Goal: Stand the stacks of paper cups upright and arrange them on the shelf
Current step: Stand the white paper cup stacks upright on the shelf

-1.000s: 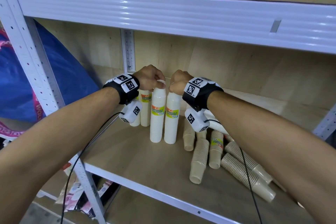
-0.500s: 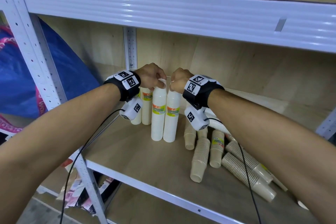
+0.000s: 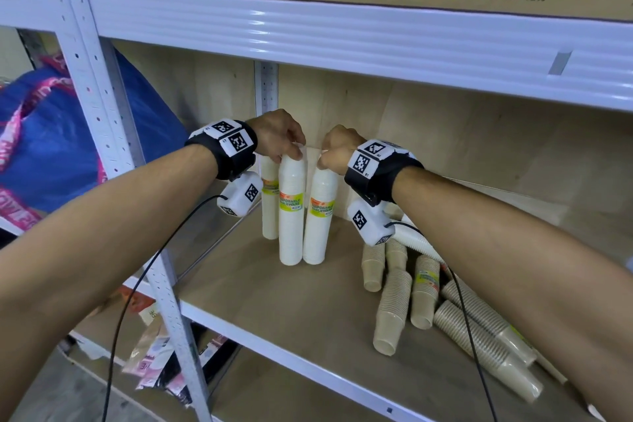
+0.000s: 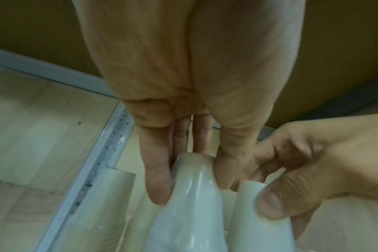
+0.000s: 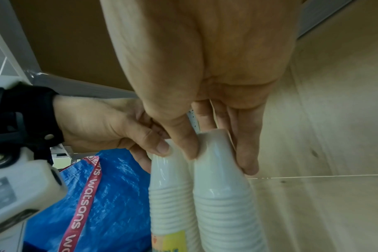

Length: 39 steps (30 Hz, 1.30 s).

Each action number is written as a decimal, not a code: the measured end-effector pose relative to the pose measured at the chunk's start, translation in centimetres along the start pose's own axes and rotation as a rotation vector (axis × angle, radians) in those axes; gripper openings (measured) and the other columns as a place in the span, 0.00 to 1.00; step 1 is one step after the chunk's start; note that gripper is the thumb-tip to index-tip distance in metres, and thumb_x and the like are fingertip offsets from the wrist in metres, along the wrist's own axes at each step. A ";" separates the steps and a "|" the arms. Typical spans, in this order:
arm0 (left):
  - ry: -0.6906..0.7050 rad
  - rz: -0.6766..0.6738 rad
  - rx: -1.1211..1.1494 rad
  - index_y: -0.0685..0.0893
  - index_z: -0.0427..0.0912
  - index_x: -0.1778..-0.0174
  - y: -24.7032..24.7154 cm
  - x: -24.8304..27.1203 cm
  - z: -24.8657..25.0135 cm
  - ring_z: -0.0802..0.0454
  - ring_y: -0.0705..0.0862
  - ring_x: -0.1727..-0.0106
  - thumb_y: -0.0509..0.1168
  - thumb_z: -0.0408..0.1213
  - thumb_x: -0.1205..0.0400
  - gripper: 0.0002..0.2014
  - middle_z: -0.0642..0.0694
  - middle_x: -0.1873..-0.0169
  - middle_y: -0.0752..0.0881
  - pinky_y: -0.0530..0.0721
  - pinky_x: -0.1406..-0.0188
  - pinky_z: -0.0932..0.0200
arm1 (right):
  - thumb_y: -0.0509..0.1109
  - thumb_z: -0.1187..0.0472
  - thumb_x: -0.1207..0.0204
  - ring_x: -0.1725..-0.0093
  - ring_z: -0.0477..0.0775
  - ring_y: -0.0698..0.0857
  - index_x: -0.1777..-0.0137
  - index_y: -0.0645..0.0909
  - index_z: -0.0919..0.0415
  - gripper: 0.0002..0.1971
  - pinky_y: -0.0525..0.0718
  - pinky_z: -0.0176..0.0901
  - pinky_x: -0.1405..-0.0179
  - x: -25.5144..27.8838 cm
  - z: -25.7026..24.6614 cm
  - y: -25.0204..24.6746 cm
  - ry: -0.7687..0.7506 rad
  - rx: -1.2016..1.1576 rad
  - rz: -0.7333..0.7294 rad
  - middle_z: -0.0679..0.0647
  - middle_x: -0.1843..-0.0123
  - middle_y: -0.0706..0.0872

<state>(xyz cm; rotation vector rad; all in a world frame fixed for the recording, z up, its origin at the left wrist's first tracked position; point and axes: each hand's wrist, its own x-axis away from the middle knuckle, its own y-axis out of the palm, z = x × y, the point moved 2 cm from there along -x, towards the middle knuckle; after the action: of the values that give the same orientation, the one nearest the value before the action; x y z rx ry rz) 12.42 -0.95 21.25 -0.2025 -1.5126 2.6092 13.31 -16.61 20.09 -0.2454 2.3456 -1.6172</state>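
The shelf (image 3: 260,288) carries two upright white stacks (image 3: 291,212) side by side at 12 o'clock, with brown stacks (image 3: 394,312) lying flat at 3 o'clock. The left hand (image 3: 279,137) and the right hand (image 3: 337,149) each pinch one top with curled fingers (image 4: 158,179). I think it is best to press both bases flat, close together, and release slowly.

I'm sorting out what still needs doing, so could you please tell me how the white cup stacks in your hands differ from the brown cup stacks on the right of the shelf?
The white cup stacks stand upright, side by side; the brown cup stacks lie tipped over in a loose pile. The white ones are gripped at their tops by the left hand and right hand; the brown ones are untouched. Both kinds carry a coloured label and rest on the same shelf.
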 end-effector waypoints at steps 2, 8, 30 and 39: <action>-0.016 0.009 -0.016 0.86 0.42 0.38 -0.6 0.3 -0.8 0.40 0.88 0.48 0.74 0.35 0.22 0.16 0.42 0.45 0.84 0.91 0.51 0.46 | 0.75 0.60 0.26 0.50 0.55 0.82 0.36 0.80 0.66 0.20 0.80 0.40 0.55 -0.4 -0.8 0.4 -0.017 -0.008 0.002 0.59 0.40 0.84; -0.044 0.043 0.004 0.87 0.42 0.40 -1.6 1.2 -3.2 0.39 0.86 0.45 0.74 0.32 0.23 0.15 0.41 0.44 0.82 0.91 0.53 0.48 | 0.76 0.61 0.28 0.52 0.55 0.82 0.36 0.80 0.65 0.21 0.78 0.39 0.59 -1.6 -2.8 1.8 -0.042 -0.041 -0.005 0.59 0.41 0.84; -0.058 0.096 -0.021 0.86 0.44 0.39 -1.8 0.7 -6.1 0.50 0.84 0.53 0.73 0.35 0.21 0.15 0.43 0.44 0.84 0.87 0.55 0.56 | 0.75 0.55 0.27 0.49 0.58 0.82 0.35 0.79 0.61 0.21 0.77 0.41 0.56 -3.7 -4.5 4.6 -0.086 -0.098 0.016 0.59 0.39 0.83; -0.033 0.160 -0.073 0.86 0.47 0.37 -4.2 0.3 -3.8 0.53 0.82 0.48 0.74 0.43 0.22 0.17 0.47 0.47 0.86 0.76 0.49 0.61 | 0.76 0.59 0.27 0.40 0.60 0.84 0.34 0.80 0.64 0.22 0.82 0.42 0.47 -2.4 -3.9 2.7 -0.108 -0.109 0.052 0.59 0.36 0.84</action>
<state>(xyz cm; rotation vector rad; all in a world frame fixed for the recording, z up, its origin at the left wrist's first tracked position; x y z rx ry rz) 12.93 4.45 23.02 -0.3010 -1.6701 2.6918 14.37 -11.53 19.17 -0.2836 2.3405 -1.4187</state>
